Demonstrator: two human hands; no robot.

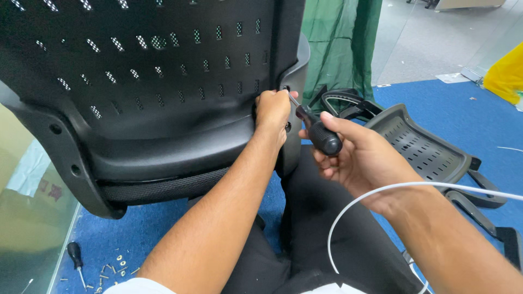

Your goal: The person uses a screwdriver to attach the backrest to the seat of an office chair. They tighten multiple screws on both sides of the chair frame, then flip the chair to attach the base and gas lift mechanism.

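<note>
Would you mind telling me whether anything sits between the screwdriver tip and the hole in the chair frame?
Nothing visible does: the screwdriver in the right hand points straight at the hole, with the left hand just beside the tip.

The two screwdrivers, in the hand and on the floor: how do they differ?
The held screwdriver is gripped by the right hand, tip raised at the chair back. The floor screwdriver lies loose on blue carpet beside screws and looks smaller from here. Both have black handles.
</note>
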